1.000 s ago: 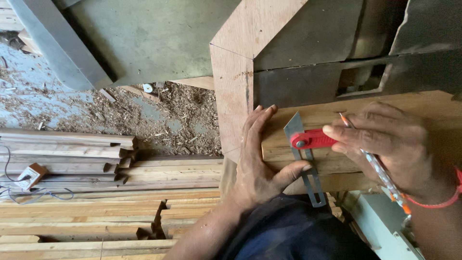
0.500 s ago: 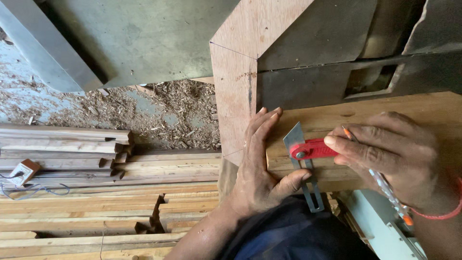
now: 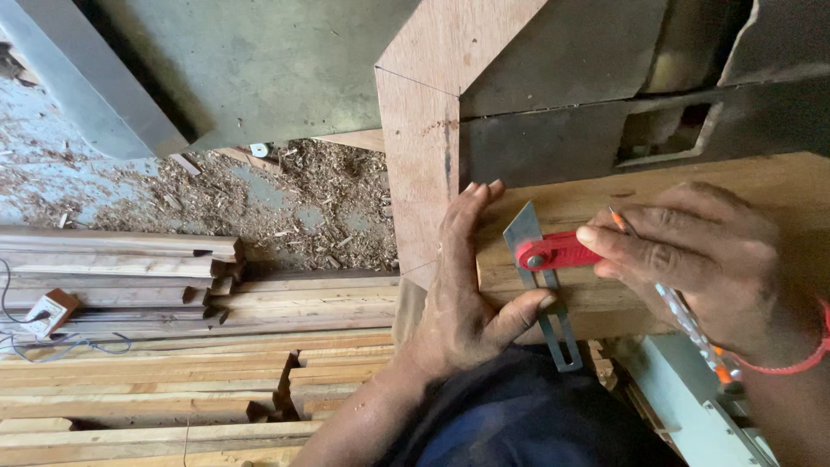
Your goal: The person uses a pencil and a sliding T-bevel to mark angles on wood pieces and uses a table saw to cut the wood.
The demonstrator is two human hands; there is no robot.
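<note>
- Bevel gauge [image 3: 543,275] lies flat on the pale wooden board [image 3: 692,195], between your two hands; its red handle runs left to right along the board, and its slotted metal blade crosses under the pivot, from a pointed tip on the far side to a slotted end hanging past the board's near edge.
- Your left hand [image 3: 462,290] lies to the left of the gauge, fingers pressed together and flat on the board's end, thumb stretched right to touch the blade just below the pivot.
- Your right hand [image 3: 692,264] lies to the right, fingertips pressing down on the red handle while the same hand pinches a pencil [image 3: 683,316], whose point sits above the handle and whose shaft slants toward you.
- Both hands touch the gauge; the right one covers more of it.
- Compared with half a second ago, the gauge and both hands keep the same pose on the board; only the view has slid slightly, showing less floor on the left.
- Left of you, planks [image 3: 173,346] are stacked on the floor, with sawdust [image 3: 320,199] beyond them.
</note>
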